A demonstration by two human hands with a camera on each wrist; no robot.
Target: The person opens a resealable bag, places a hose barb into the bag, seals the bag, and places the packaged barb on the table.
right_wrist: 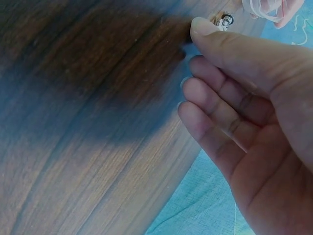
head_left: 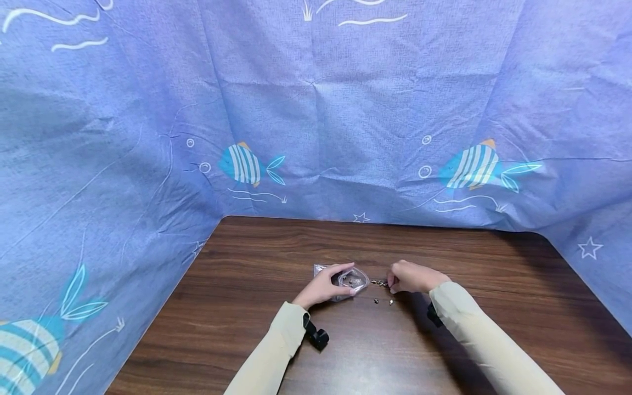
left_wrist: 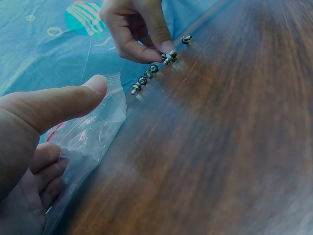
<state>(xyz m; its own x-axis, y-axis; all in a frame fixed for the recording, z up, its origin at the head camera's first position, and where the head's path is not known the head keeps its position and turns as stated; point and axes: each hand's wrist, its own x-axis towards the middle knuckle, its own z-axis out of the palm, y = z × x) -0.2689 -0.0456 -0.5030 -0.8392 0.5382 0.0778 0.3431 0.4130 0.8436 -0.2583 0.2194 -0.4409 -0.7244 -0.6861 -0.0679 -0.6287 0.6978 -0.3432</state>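
The left hand curves round a clear bag, thumb and fingers apart. The right hand's fingertips sit close together at small screws on the table, perhaps pinching one; I cannot tell.

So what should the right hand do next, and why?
Probably pinch one of the small metal pieces and carry it to the plastic bag: the right hand is down at their row, though whether it grips one is unclear, and the left hand holds the bag, mouth open, close by.
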